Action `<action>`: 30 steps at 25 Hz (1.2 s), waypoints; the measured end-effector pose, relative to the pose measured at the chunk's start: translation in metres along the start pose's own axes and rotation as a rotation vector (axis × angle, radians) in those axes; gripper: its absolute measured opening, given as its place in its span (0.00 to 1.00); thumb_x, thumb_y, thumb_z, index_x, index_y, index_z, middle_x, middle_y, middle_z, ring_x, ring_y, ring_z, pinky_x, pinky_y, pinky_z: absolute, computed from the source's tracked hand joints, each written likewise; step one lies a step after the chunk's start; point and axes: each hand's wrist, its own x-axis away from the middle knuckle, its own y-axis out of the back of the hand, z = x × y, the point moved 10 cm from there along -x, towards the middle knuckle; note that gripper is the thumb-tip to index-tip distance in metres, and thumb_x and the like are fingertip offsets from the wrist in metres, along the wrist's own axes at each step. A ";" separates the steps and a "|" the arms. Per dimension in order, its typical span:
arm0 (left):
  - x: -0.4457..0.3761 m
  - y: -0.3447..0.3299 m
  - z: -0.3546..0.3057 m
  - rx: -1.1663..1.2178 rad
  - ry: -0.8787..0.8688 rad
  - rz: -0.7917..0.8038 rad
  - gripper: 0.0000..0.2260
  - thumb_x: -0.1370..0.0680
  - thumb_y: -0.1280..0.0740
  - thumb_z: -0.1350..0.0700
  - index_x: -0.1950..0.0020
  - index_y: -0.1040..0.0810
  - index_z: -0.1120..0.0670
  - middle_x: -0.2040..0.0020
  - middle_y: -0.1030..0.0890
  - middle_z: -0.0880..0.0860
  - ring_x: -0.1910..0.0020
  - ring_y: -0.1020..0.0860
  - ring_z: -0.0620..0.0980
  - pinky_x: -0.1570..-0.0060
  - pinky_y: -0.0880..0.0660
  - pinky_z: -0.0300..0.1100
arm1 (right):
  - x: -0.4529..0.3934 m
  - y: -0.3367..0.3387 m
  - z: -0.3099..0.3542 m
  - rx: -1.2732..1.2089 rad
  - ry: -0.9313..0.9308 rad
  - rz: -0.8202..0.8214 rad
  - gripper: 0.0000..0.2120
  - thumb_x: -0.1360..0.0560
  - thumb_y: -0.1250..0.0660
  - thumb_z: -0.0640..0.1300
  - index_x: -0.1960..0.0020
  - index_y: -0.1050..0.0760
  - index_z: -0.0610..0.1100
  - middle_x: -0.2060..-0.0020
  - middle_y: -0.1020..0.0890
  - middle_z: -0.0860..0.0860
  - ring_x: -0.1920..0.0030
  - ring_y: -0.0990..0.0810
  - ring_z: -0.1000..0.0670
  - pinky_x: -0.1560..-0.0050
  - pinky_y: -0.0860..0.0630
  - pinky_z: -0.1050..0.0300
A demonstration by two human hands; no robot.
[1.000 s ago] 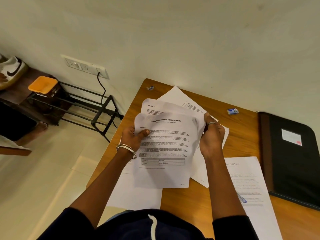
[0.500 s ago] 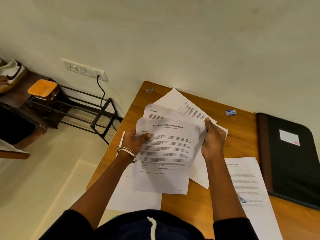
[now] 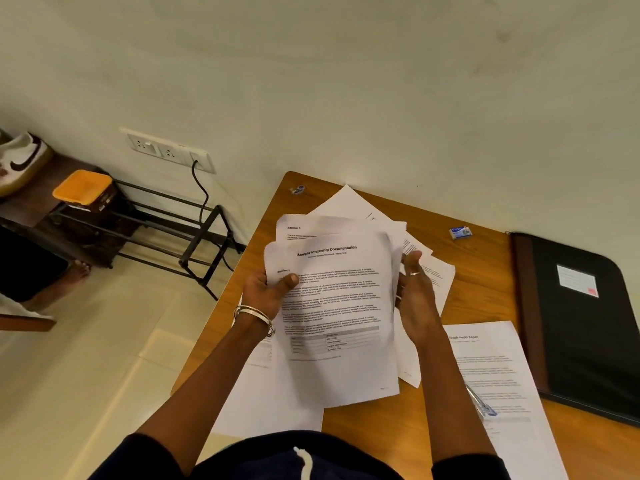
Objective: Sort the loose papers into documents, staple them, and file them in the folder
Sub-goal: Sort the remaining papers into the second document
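I hold a small stack of printed sheets (image 3: 339,306) above the wooden table (image 3: 485,271); the top page is titled "Sample Internship Documentation" and a "Section 3" page peeks out behind it. My left hand (image 3: 266,292) grips the stack's left edge with the thumb on the front. My right hand (image 3: 414,292) is at the right edge, fingers partly spread against the sheets. More loose papers (image 3: 349,202) lie under the stack. A "Sample Health Report" sheet (image 3: 498,375) lies at the right with a pen (image 3: 479,403) on it. The black folder (image 3: 581,323) lies closed at the far right.
A small blue staple box (image 3: 460,232) sits near the wall behind the papers. Left of the table stand a black metal rack (image 3: 166,230), an orange-lidded container (image 3: 83,187) and a shoe (image 3: 20,161). A wall socket with a cable (image 3: 169,150) is above the rack. A person's bare foot (image 3: 74,275) rests on the floor.
The stack has tilted slightly and moved a little lower in my hands. My right hand has loosened from a pinch at the top right corner to a more spread hold along the right edge.
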 end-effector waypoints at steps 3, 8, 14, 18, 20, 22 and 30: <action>-0.003 0.001 -0.008 0.098 -0.035 -0.011 0.19 0.29 0.28 0.63 0.43 0.28 0.46 0.47 0.20 0.50 0.52 0.20 0.50 0.55 0.20 0.51 | 0.006 -0.014 -0.015 0.205 0.042 0.159 0.23 0.31 0.31 0.61 0.39 0.27 0.54 0.38 0.24 0.54 0.38 0.25 0.48 0.41 0.25 0.51; -0.025 0.008 0.004 0.148 0.089 0.054 0.20 0.25 0.32 0.58 0.34 0.31 0.52 0.45 0.21 0.57 0.49 0.21 0.57 0.52 0.22 0.55 | 0.005 0.026 -0.032 0.182 0.140 -0.051 0.17 0.25 0.32 0.33 0.38 0.24 0.41 0.45 0.18 0.48 0.47 0.19 0.50 0.48 0.21 0.57; -0.042 0.094 0.066 -0.659 0.212 -0.154 0.12 0.27 0.29 0.58 0.45 0.22 0.59 0.47 0.20 0.59 0.49 0.22 0.61 0.45 0.25 0.55 | 0.016 0.093 -0.066 -0.288 -0.043 -0.433 0.18 0.25 0.33 0.31 0.37 0.25 0.40 0.52 0.19 0.49 0.56 0.21 0.55 0.63 0.24 0.64; -0.039 0.090 0.092 -0.888 0.176 -0.036 0.24 0.33 0.24 0.49 0.42 0.26 0.58 0.47 0.22 0.60 0.50 0.23 0.62 0.48 0.24 0.56 | 0.017 0.087 -0.102 -0.485 -0.167 -0.409 0.14 0.24 0.35 0.31 0.40 0.23 0.39 0.53 0.17 0.47 0.50 0.20 0.48 0.60 0.18 0.55; -0.039 0.088 0.097 -0.938 0.174 -0.057 0.32 0.36 0.23 0.46 0.39 0.30 0.58 0.46 0.25 0.60 0.48 0.24 0.64 0.47 0.25 0.58 | 0.018 0.082 -0.112 -0.533 -0.192 -0.401 0.13 0.24 0.35 0.33 0.42 0.22 0.41 0.50 0.17 0.45 0.49 0.19 0.46 0.55 0.18 0.48; -0.036 0.082 0.095 -0.941 0.166 -0.072 0.34 0.37 0.21 0.49 0.38 0.33 0.58 0.45 0.27 0.60 0.47 0.24 0.64 0.46 0.25 0.58 | 0.021 0.077 -0.117 -0.555 -0.197 -0.390 0.14 0.24 0.35 0.35 0.38 0.23 0.42 0.49 0.17 0.46 0.54 0.17 0.48 0.55 0.18 0.47; -0.056 0.090 0.083 -0.716 0.111 -0.023 0.15 0.27 0.29 0.57 0.43 0.24 0.59 0.48 0.19 0.60 0.55 0.21 0.59 0.54 0.23 0.49 | 0.034 0.062 -0.122 -0.669 -0.204 -0.338 0.09 0.22 0.38 0.36 0.43 0.24 0.41 0.63 0.16 0.48 0.66 0.16 0.50 0.71 0.20 0.55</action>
